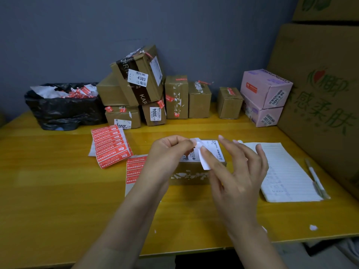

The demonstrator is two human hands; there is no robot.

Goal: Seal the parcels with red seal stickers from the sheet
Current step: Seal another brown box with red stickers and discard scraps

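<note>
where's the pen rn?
Head view, far right of the table: the pen lies along the right edge of the notebook, beside the big carton.

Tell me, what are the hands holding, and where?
A white paper strip: the left hand pinches its top end, and fingers of the right hand pinch its middle.

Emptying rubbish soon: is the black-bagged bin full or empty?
Full: crumpled white paper and red sticker scraps reach the rim of the black-bagged bin.
</note>
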